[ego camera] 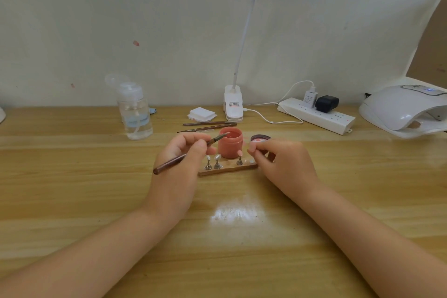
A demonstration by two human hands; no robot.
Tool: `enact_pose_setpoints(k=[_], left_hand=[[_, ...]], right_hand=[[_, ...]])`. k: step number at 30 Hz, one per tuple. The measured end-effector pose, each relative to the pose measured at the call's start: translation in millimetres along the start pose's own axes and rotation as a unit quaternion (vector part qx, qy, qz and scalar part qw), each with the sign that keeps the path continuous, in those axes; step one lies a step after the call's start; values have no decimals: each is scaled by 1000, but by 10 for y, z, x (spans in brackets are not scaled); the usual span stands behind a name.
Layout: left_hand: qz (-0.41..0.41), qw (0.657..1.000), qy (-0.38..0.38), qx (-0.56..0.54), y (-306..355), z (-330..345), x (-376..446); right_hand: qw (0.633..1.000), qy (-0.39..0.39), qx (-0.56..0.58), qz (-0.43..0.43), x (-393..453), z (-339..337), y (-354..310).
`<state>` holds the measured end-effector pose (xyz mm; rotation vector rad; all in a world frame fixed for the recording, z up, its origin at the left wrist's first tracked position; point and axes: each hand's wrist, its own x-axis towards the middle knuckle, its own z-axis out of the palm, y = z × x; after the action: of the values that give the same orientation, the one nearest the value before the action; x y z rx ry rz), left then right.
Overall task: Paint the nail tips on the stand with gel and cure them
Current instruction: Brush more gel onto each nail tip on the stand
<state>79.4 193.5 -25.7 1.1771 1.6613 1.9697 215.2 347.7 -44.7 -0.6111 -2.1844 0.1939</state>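
Dipping the brush (183, 157), pinched in my left hand (179, 164), into the gel pot (230, 144) behind the stand (227, 169); my right hand (278, 161) pinches a pink nail tip (254, 145) beside that pot.

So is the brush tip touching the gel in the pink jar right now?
Cannot tell. The head view shows the brush tip over the open pink jar, at its rim, but not whether the bristles meet the gel.

The wooden table (72, 201) carries a gel jar (230, 146), stand (227, 170), bottle (134, 113) and power strip (316, 117).

The left hand (180, 155) dips a brush (183, 156) into the gel jar (230, 144); the right hand (278, 162) pinches a nail tip (254, 145).
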Motion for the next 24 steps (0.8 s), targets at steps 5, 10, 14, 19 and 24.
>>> enact_pose_setpoints(k=[5, 10, 14, 19, 24], left_hand=[[103, 986, -92, 89, 0, -16, -54], [139, 976, -101, 136, 44, -15, -72], [138, 974, -108, 142, 39, -25, -86], [162, 975, -101, 118, 9, -39, -99], [157, 975, -102, 116, 5, -10, -89]], right_hand=[[978, 25, 190, 82, 7, 24, -117], [969, 15, 225, 98, 9, 20, -145], [969, 22, 224, 101, 8, 11, -146], [966, 34, 227, 118, 4, 23, -120], [967, 42, 228, 103, -2, 30, -151]])
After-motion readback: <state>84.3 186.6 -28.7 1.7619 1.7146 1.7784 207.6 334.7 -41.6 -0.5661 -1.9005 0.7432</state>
